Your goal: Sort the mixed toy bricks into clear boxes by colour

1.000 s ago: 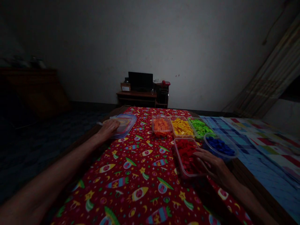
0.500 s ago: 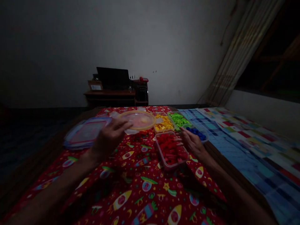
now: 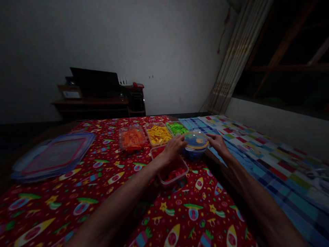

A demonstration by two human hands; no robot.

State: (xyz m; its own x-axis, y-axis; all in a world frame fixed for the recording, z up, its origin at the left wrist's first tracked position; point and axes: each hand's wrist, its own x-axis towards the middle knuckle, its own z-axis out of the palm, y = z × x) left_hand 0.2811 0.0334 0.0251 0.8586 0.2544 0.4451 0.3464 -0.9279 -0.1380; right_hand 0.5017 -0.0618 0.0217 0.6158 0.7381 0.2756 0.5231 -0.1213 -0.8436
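The clear lid [image 3: 195, 140] with the yellow rim, which my left hand was carrying over the cloth half a second ago, now sits on the round tub of blue bricks [image 3: 195, 153], just right of centre in the frame, so the blue bricks are covered. The lid faces up and looks close to level; being round, it has no long axis and points nowhere in particular. My left hand [image 3: 174, 148] and right hand [image 3: 218, 143] are apart, one on each side of it, with the fingers [image 3: 212, 137] of each at the rim, though I cannot tell whether they are clamped or only touching. My left hand also hangs over the open red-brick tub [image 3: 177, 175], just below. Beyond lie the orange-brick tub [image 3: 132, 137], yellow-brick tub [image 3: 158, 134] and green-brick tub [image 3: 177, 128], all on the red rocket-print cloth [image 3: 205, 219]. A stack of clear lids [image 3: 53, 157] lies at the left.
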